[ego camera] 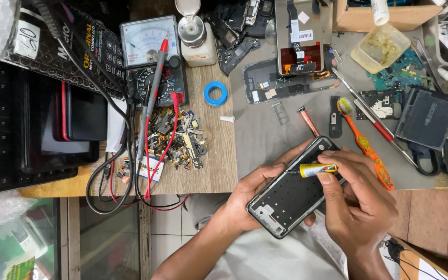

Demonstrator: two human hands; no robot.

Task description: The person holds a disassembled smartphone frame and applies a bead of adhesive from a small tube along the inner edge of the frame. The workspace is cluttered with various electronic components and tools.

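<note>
We hold an opened black phone frame (294, 189) tilted over our lap, just near of the grey work mat (265, 129). Our left hand (255, 194) cups it from the left edge, fingers wrapped underneath. Our right hand (356, 199) pinches a small yellow glue tube (315, 169) between thumb and fingers, its tip lying on the frame's upper part. Just beyond on the mat lie an orange toothbrush (366, 148) to the right and a copper-coloured tool (308, 120). Farther left, on the wooden table (208, 171), sit a blue tape ring (215, 93), a heap of small parts (177, 137) and an analog multimeter (151, 57) with red probes.
</note>
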